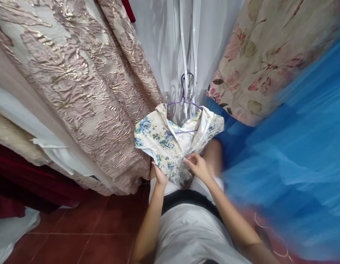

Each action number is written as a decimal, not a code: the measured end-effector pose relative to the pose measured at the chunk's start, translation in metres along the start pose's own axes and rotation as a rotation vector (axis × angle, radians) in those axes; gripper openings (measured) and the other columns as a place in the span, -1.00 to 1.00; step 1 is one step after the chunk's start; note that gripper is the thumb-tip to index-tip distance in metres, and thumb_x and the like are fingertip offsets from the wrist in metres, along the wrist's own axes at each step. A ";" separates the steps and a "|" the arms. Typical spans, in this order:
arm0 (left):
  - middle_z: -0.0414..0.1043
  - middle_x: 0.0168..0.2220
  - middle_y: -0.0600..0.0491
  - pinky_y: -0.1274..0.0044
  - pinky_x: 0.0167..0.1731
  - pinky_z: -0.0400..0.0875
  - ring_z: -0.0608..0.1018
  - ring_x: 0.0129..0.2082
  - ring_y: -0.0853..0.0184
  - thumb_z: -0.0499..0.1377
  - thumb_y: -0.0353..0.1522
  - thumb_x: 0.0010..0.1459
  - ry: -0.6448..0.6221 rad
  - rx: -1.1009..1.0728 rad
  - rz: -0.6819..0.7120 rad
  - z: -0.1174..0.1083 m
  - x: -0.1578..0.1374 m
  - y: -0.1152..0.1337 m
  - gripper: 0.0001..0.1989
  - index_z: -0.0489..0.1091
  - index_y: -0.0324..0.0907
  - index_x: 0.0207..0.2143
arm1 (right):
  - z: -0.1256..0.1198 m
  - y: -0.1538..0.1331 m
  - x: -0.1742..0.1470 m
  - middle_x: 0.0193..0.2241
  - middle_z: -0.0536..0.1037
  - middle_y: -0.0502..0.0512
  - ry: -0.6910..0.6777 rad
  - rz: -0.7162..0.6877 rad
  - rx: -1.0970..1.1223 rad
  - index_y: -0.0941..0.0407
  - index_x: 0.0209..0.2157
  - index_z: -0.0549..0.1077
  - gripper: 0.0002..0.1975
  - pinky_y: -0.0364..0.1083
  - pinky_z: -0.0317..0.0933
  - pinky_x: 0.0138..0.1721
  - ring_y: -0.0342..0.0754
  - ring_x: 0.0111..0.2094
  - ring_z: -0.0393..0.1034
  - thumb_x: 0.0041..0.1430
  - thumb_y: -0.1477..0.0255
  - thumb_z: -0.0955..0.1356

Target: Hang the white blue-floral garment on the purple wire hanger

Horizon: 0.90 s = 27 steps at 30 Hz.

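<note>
A cream blouse (166,143) with blue and yellow flowers hangs on a purple wire hanger (183,96), just in front of my lap. Its neckline lies open in a V, showing the pale inside. My left hand (160,176) is at the blouse's lower left side, with its fingers partly behind the cloth; its grip is hidden. At the front of the blouse, below the V, my right hand (198,165) pinches the fabric edge between thumb and fingertips.
Pink and gold brocade cloth (84,88) hangs on the left. White sheer fabric with ribbons (156,40) hangs behind the hanger. Flowered beige cloth (249,77) and blue tulle (296,157) hang close on the right. Red floor tiles (68,234) show below.
</note>
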<state>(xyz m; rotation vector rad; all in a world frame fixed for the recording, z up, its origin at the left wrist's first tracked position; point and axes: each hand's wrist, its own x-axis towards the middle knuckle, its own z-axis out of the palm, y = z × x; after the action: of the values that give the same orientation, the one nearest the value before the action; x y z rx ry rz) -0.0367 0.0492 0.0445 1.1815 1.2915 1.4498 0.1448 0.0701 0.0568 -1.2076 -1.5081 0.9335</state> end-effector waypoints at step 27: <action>0.45 -0.44 0.02 0.44 -0.27 0.37 0.53 -0.36 0.25 0.06 -0.24 0.35 -0.155 0.605 0.387 0.049 -0.026 -0.015 -0.73 0.28 -0.10 -0.43 | -0.059 -0.101 0.102 -0.33 0.58 0.23 -0.079 -0.877 -0.783 0.13 -0.22 0.44 -0.74 -0.06 0.13 -0.32 0.05 -0.31 0.42 0.45 0.35 0.18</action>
<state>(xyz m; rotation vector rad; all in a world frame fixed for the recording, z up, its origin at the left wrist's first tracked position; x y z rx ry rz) 0.0166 0.0355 0.0280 1.9916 1.4980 1.2181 0.1711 0.1479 0.1886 -0.8237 -2.2715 -0.2310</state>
